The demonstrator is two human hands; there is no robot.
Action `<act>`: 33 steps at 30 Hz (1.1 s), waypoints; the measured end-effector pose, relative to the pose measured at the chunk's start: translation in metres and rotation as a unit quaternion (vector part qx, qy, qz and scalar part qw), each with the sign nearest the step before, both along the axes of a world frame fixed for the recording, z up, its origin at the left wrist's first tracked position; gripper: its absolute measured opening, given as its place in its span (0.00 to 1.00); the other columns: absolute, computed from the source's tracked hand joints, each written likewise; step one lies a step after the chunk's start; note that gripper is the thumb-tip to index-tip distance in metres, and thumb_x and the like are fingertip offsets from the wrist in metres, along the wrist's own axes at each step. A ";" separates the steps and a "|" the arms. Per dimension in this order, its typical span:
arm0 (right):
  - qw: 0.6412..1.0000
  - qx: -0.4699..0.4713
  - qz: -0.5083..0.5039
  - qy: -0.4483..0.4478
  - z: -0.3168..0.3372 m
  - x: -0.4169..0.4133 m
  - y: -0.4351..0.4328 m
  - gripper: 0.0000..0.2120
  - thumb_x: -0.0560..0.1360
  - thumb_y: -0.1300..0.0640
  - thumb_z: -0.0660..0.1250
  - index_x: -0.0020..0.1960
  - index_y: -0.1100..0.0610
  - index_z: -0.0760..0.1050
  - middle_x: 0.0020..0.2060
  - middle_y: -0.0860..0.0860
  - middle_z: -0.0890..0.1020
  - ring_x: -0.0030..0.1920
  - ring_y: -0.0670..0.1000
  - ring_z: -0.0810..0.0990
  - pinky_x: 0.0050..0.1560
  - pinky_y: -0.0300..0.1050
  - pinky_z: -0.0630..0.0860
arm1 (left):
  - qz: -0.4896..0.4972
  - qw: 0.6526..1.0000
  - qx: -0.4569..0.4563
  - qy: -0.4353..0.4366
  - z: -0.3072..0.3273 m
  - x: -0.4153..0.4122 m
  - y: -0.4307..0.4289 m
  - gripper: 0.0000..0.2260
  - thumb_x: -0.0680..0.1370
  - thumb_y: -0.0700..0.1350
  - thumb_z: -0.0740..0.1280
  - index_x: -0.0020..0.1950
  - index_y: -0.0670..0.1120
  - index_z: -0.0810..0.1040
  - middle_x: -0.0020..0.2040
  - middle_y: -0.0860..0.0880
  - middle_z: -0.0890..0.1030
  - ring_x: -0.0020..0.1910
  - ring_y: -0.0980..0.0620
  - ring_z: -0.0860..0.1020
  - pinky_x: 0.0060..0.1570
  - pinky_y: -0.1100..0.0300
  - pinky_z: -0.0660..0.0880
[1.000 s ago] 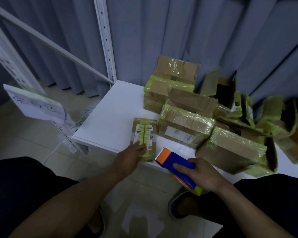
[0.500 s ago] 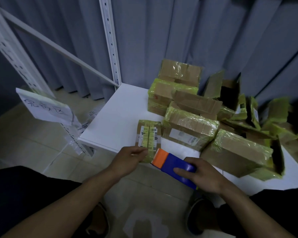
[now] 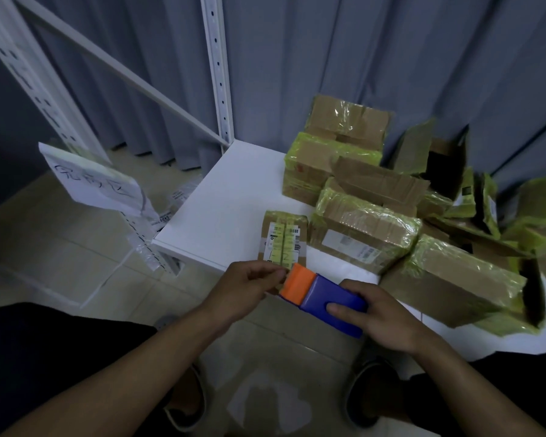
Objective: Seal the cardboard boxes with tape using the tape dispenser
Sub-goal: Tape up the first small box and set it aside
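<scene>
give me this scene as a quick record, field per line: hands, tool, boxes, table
table: white
small box: lies on table near front edge, labels up
dispenser: blue body, orange end toward small box
right hand: grips dispenser's blue body
left hand: fingers curled at dispenser's orange end; what they pinch is unclear
taped boxes: piled right of small box
open box: behind the pile, flaps up
</scene>
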State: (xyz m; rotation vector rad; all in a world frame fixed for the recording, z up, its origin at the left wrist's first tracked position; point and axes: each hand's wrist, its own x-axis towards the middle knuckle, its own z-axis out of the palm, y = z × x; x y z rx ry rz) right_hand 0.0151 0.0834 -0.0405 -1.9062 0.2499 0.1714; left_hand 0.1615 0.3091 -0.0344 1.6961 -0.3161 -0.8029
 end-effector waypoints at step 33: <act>0.997 -0.070 -0.012 0.035 0.006 0.015 0.010 0.16 0.73 0.39 0.72 0.44 0.53 0.81 0.37 0.51 0.83 0.36 0.50 0.82 0.38 0.40 0.74 | 0.102 0.994 0.043 0.001 -0.024 0.034 0.012 0.03 0.74 0.41 0.75 0.47 0.47 0.86 0.43 0.54 0.86 0.42 0.63 0.82 0.40 0.70 0.74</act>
